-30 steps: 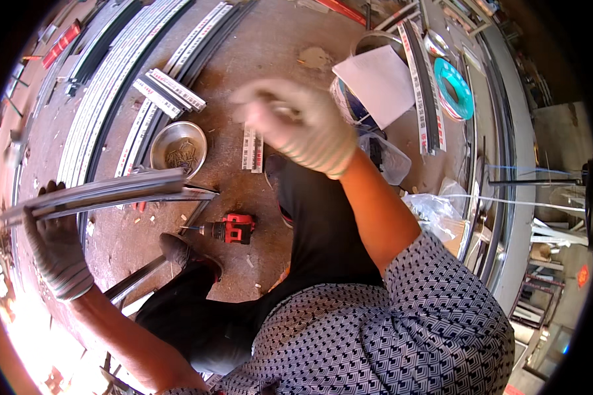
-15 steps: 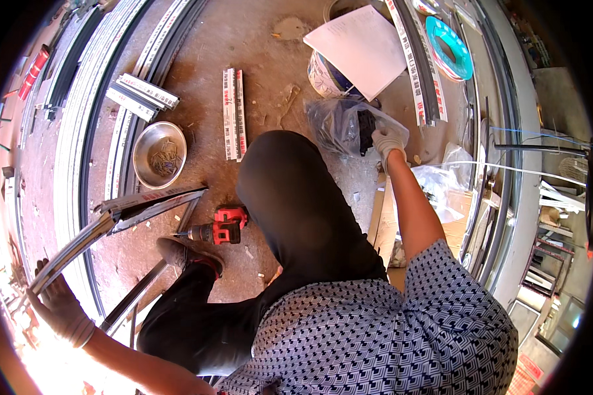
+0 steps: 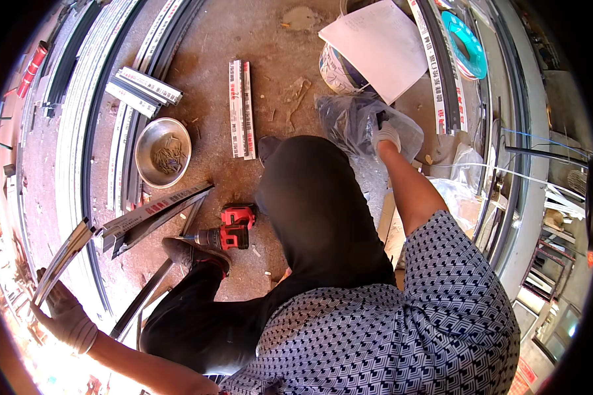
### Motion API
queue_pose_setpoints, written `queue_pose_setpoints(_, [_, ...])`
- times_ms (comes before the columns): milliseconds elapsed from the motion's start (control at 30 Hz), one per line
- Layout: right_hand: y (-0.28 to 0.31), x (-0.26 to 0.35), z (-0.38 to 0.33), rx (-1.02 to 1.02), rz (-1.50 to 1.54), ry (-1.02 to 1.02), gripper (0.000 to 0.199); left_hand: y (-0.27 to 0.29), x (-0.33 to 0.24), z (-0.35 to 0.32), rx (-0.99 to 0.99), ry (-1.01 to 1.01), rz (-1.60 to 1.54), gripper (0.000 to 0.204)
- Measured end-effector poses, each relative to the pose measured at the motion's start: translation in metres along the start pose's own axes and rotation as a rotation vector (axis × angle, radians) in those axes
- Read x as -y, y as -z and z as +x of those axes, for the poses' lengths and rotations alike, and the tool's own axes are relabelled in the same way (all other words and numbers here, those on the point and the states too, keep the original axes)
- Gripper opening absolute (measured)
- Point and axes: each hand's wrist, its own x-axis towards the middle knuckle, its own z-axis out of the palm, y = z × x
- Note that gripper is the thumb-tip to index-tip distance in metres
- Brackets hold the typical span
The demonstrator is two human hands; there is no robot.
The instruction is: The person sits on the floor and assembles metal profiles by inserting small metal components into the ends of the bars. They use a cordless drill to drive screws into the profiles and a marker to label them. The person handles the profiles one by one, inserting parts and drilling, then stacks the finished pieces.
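My left hand (image 3: 66,319), in a pale glove, is closed around the lower end of a slim metal profile (image 3: 64,255) at the far left. Just beyond its upper end lies another profile (image 3: 155,214) with a printed film, set at an angle. My right hand (image 3: 387,136), also gloved, is at a clear plastic bag (image 3: 349,122). Its fingers are bent by a small black thing and partly hidden, so what they grip is unclear. Below the angled profile, a red and black cordless drill (image 3: 230,227) lies on the floor beside my shoe (image 3: 181,252).
A metal bowl (image 3: 163,153) holds loose fasteners. Short profiles (image 3: 242,108) lie ahead of my knee, and long ones (image 3: 79,131) run along the left. White sheets (image 3: 379,46) cover a patterned bucket (image 3: 336,69). A turquoise roll (image 3: 468,46) stands at the far right.
My right hand has moved left and farther over the bag, whose black contents show less now. The left-hand profile has shifted down and left, leaving a gap to the angled one.
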Motion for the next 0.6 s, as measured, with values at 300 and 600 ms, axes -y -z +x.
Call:
queue_pose_setpoints(300, [-0.003,-0.036,0.002,-0.118,0.200,0.069,0.039,-0.013,0.009,0.000,0.114,0.057,-0.069,0.086])
queue_pose_setpoints(600, [-0.013,-0.039,0.023,-0.004,0.258,0.049,0.038,-0.018,0.011,-0.011,0.118,-0.020,-0.036,0.079])
